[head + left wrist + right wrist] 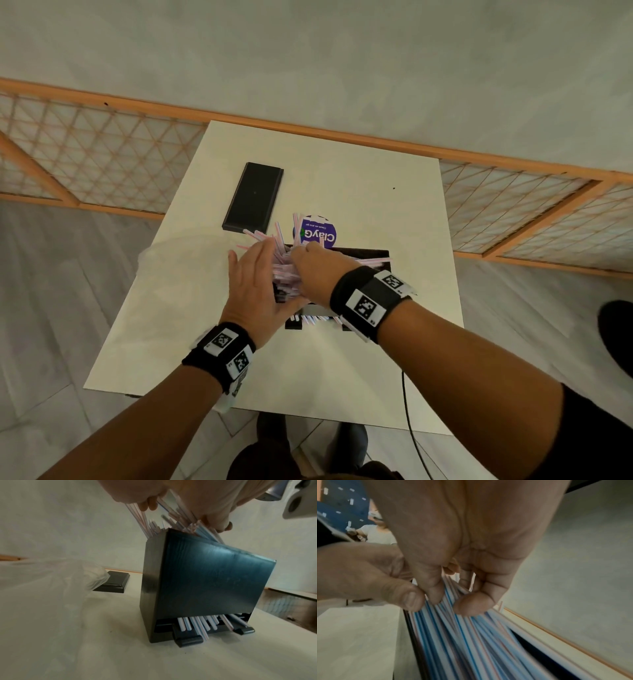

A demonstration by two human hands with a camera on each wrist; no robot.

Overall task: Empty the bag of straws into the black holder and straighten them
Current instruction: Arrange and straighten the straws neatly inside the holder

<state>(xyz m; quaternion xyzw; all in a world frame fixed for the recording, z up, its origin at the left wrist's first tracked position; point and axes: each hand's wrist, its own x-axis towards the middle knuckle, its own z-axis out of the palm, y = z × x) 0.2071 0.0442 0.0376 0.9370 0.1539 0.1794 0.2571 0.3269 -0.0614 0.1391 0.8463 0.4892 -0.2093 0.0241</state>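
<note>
Overhead, right hand (318,277) grips straws (285,271) atop black holder (205,581); flat left hand (255,287) presses them from nine o'clock.

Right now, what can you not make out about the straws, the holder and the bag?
Holder fill: head view, left hand and right hand cover most of it; left wrist view, its wall hides it.
Bag contents: left wrist view, blurred, cut by the edge.
Straws count: right wrist view, blurred, under fingers.

The right hand (462,540) grips the striped straws (471,642) — the left hand (364,574) presses a thumb on them.
</note>
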